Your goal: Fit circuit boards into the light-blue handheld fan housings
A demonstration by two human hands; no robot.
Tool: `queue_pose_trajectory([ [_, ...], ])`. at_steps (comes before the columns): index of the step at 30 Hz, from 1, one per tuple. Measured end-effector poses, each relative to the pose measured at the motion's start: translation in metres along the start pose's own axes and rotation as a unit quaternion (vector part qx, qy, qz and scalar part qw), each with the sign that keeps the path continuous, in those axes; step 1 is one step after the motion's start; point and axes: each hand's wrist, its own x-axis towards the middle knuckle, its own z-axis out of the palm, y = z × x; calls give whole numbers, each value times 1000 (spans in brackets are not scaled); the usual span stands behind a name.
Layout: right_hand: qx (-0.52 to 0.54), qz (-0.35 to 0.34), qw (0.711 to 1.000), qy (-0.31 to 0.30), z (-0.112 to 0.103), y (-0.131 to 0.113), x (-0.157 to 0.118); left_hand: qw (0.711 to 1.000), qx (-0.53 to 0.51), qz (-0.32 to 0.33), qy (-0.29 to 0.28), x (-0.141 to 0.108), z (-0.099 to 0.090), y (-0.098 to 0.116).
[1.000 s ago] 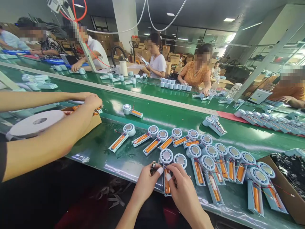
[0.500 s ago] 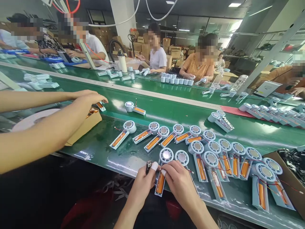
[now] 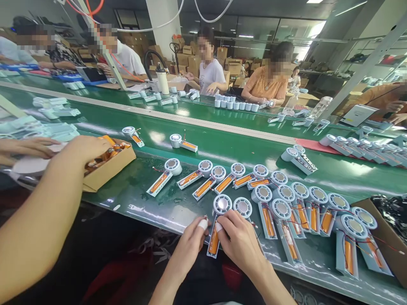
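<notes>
Before me, at the bench edge, lies a fan unit [image 3: 222, 205] with a round light-blue head and an orange battery in its open handle. My left hand [image 3: 192, 237] is pinched just left of that handle; what its fingers hold is too small to name. On the right side of the handle, my right hand [image 3: 238, 237] has thumb and fingers pressed together over the upper handle, hiding what is between them. Another fan unit [image 3: 242, 207] lies close behind my right hand, its handle partly covered.
Many open fan units [image 3: 281, 209] spread rightward to a carton of black parts [image 3: 388, 216]. At left, a neighbour's arms [image 3: 47, 203] reach over a carton of orange batteries [image 3: 110, 171]. Fans sit on the green belt [image 3: 222, 148]; people sit across it.
The black piece at my left fingertips no longer shows. My left hand has shifted slightly left. The neighbour's hands have drawn back from the belt, and another fan unit now shows there.
</notes>
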Motion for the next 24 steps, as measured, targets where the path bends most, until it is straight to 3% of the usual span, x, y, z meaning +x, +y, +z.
queue_pose_trajectory([
  [6, -6, -3, 1000, -14, -3, -5, 3, 982, 146, 114, 43, -2, 0, 6],
  [10, -34, -11, 999, -18, -5, -8, 7, 956, 228, 157, 93, -5, 1, 6],
  [16, -70, -3, 997, -45, -6, -10, 10, 906, 280, 296, 113, -5, 4, -4],
  [20, -88, -6, 994, -63, -10, -10, 13, 870, 331, 348, 111, -7, 3, -6],
  [24, -40, 11, 997, -69, -14, -6, 14, 866, 352, 351, 57, -6, -4, -2],
])
